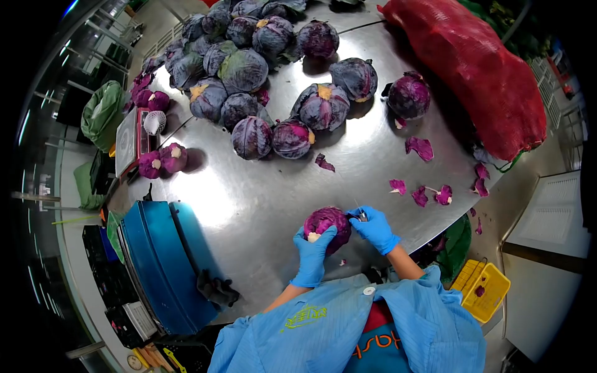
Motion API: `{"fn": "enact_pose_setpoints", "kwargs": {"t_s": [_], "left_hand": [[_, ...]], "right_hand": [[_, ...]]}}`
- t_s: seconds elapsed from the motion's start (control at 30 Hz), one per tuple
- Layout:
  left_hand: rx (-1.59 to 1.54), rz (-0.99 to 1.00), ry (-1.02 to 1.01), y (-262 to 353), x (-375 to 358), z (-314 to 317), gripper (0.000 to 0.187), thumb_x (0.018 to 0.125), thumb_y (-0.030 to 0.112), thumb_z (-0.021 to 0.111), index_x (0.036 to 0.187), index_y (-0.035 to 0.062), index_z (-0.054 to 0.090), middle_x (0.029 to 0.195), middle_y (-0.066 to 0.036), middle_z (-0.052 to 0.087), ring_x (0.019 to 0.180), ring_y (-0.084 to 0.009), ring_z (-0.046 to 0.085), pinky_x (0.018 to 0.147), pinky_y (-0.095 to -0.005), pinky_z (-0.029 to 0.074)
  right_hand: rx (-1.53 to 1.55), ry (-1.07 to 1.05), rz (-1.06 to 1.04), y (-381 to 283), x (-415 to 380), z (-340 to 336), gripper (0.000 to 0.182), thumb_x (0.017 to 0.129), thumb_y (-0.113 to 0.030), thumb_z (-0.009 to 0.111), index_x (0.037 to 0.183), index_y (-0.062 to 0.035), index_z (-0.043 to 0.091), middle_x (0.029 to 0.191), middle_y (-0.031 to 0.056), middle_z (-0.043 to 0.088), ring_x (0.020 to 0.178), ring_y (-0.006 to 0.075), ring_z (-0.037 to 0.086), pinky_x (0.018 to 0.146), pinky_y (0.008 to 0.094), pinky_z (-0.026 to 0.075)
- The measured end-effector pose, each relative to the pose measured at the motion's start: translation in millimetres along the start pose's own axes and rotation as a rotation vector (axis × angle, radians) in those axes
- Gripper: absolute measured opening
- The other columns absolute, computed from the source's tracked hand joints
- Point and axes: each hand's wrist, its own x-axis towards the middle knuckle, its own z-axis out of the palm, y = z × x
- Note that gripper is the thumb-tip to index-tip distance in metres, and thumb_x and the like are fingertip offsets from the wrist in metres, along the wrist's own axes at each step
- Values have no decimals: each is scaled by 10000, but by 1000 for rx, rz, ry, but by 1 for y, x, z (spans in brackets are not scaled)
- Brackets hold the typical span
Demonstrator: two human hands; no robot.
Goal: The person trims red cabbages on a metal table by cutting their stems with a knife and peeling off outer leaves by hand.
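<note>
My left hand point(311, 258), in a blue glove, is wrapped round a trimmed purple cabbage point(327, 222) just above the steel table point(249, 199). The cabbage's pale cut stem faces down toward me. On its right side, my gloved right hand point(377, 231) is closed on a small knife point(362, 215); its thin blade shows only faintly, and the fingers cover most of the handle. Beyond both hands, several untrimmed cabbages point(320, 107) with dull outer leaves are heaped. Torn purple leaves point(420, 196) lie to the right.
A full red mesh sack point(466, 68) lies at the back right. At left are a scale point(132, 140), trimmed cabbages point(173, 158) beside it, and a blue bin point(165, 267). A dark glove point(216, 288) lies near the bin. A yellow basket point(491, 289) stands below the table's right edge.
</note>
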Motion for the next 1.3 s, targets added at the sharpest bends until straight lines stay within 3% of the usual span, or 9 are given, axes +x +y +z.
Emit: {"fn": "enact_pose_setpoints", "kwargs": {"t_s": [0.13,0.33,0.43,0.5,0.7,0.83,1.07,1.17,1.3], "left_hand": [[-280,-157,-347,19,13,-28,750,713,226,831,1326,28,448,1268,-147,546,1169,-250,564,981,-410,503],[-555,-326,-599,10,15,-58,894,742,427,761,1467,115,342,1432,-163,451,1299,-358,475,1085,-545,407],[-690,-416,-629,12,8,-60,939,719,485,759,1481,145,327,1457,-155,427,1315,-368,454,1085,-577,392],[-735,-393,-629,11,8,-56,957,708,499,762,1485,156,322,1470,-151,410,1331,-374,433,1089,-599,373],[-738,-167,-593,12,13,-38,963,700,445,773,1483,130,310,1475,-141,399,1357,-363,394,1149,-555,304],[-665,-81,-630,11,15,-49,953,684,299,791,1475,90,302,1460,-138,414,1347,-349,406,1171,-491,298],[-641,15,-560,20,6,-45,945,664,157,792,1473,100,307,1436,-138,434,1335,-345,419,1158,-490,321],[-707,-13,-514,21,4,-42,936,649,110,782,1460,79,317,1398,-141,461,1306,-340,455,1116,-488,382],[-657,-63,-522,26,4,-47,917,647,120,788,1445,77,337,1376,-136,473,1292,-330,467,1113,-476,382]], "right_hand": [[256,-133,81,-12,-1,-5,212,832,-186,733,990,-47,705,716,3,619,539,57,509,486,237,435],[139,-148,50,-33,10,-43,154,860,-105,683,997,-39,703,733,38,645,553,114,567,505,257,463],[-761,488,-485,-7,34,-79,316,831,-165,676,1129,-66,637,890,143,665,711,305,651,635,354,514],[-769,678,-550,-24,38,-91,342,843,-208,683,1154,-81,615,929,121,659,701,251,648,646,339,514],[107,9,-34,-50,-13,-13,388,824,-328,775,1047,-34,653,823,19,647,704,66,556,638,249,489],[343,-133,247,-71,-29,20,400,864,-314,734,1113,-41,581,811,33,606,581,69,527,485,243,443],[285,-139,163,-64,-29,17,278,931,-280,648,1073,-48,588,747,12,578,532,61,515,458,240,431],[255,-81,108,-56,-31,18,226,923,-249,641,1014,-45,601,721,44,603,522,138,571,464,288,454],[-435,134,-450,-42,-25,8,184,882,-219,646,975,-65,607,757,138,643,575,306,622,534,400,503]]}}
